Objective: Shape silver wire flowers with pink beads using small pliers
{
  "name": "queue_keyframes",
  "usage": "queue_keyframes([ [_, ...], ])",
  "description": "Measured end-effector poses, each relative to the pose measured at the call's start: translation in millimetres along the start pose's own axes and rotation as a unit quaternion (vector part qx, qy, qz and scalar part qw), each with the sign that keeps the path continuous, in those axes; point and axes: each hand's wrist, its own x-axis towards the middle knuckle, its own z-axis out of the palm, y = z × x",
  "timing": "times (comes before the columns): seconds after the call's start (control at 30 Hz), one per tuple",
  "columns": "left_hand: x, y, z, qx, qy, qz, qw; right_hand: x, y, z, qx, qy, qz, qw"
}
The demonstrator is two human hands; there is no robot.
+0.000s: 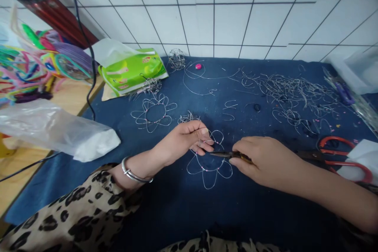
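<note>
My left hand [186, 138] pinches a silver wire flower [209, 165] with small pink beads, lying on the dark blue cloth [177, 204]. A silver bangle sits on that wrist. My right hand [262, 159] is closed round thin pliers [224, 154], whose tips meet the wire beside my left fingers. A second finished wire flower [153, 112] lies flat further back on the left.
Loose wire pieces [289, 94] are heaped at the back right. Red-handled scissors [345, 157] lie at the right. A green tissue pack [132, 71], small wire balls [176, 59], a clear plastic bag [50, 126] and coloured pipe cleaners [32, 63] are on the left.
</note>
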Motion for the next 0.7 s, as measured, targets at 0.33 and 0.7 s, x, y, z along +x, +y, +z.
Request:
queue_keyframes([
  [0.33, -4.5, 2.7, 0.7, -0.011, -0.006, 0.012, 1.000, 14.8, -17.1, -6.4, -0.091, 0.037, -0.034, 0.995],
  [0.7, -4.3, 5.6, 1.6, 0.015, -0.015, -0.003, 1.000, 13.6, -1.5, -29.6, 0.057, 0.000, 0.062, 0.996],
])
